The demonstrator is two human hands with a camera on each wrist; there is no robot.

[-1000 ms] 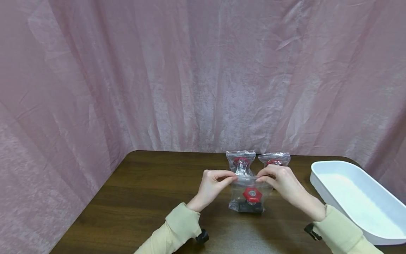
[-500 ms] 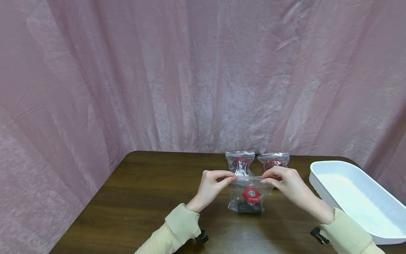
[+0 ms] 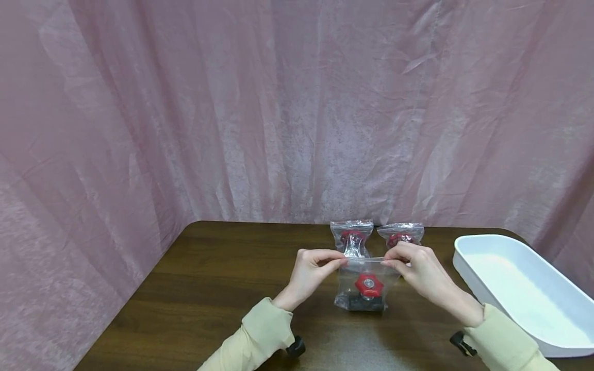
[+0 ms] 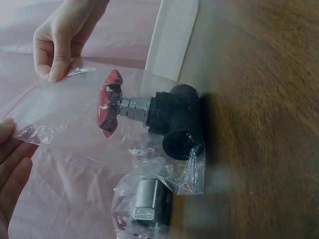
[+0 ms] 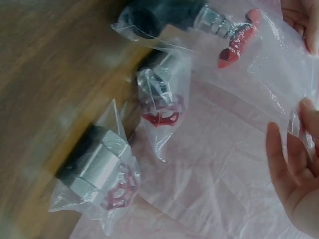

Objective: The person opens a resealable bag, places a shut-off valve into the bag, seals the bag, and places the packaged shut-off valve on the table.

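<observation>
A clear zip bag (image 3: 345,283) stands upright on the table with a valve inside. The valve has a red handwheel (image 3: 369,285), a metal stem (image 4: 133,108) and a black body (image 4: 174,114) at the bag's bottom. My left hand (image 3: 315,268) pinches the top left of the bag between thumb and fingers. At the top right, my right hand (image 3: 419,268) pinches the same edge, and the strip is stretched straight between them. A red line (image 4: 21,103) runs along the bag's mouth in the left wrist view.
Behind the hands stand two more bagged valves with red handwheels, the left bag (image 3: 351,226) and the right bag (image 3: 402,228), partly hidden. A white tray (image 3: 533,288) lies at the right on the brown wooden table (image 3: 209,288). A pink curtain (image 3: 278,113) hangs behind.
My right hand has slid to the right along the bag's top edge, then shifted very slightly back left. The left hand keeps its place on the bag.
</observation>
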